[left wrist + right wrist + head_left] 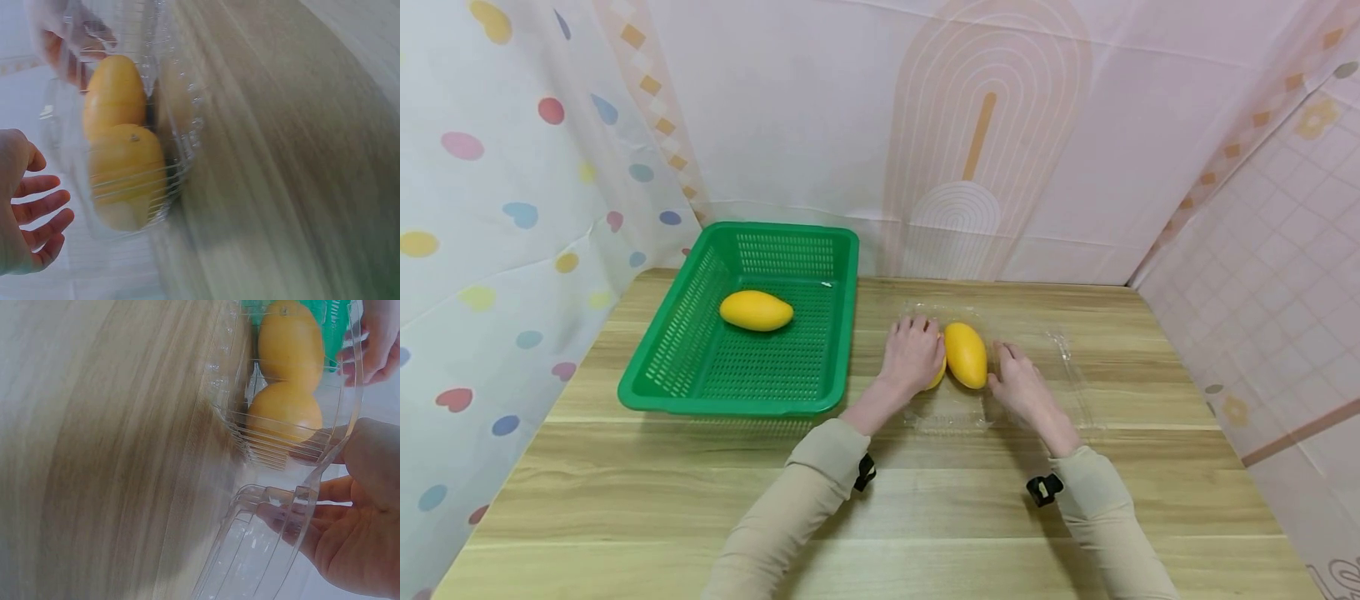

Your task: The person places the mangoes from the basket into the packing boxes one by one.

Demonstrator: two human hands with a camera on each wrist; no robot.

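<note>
Two yellow mangoes lie side by side in a clear plastic clamshell box (262, 456). Over the left mango (937, 374) rests my left hand (913, 354) in the head view, hiding most of it; the left wrist view shows that hand's fingers (44, 209) spread and loosely bent, a little apart from the fruit. Beside the right mango (966, 356) is my right hand (1022, 383). Its thumb lies near that mango, and its fingers (284, 519) reach past the box's hinge edge, loosely bent, seen partly through the clear lid (231, 562).
A green plastic basket (735, 407) stands on the wooden table (940, 517) to the left of the box, with one more mango (756, 311) in it. The open lid spreads to the right of the box. Patterned curtains (820, 108) hang behind and beside the table.
</note>
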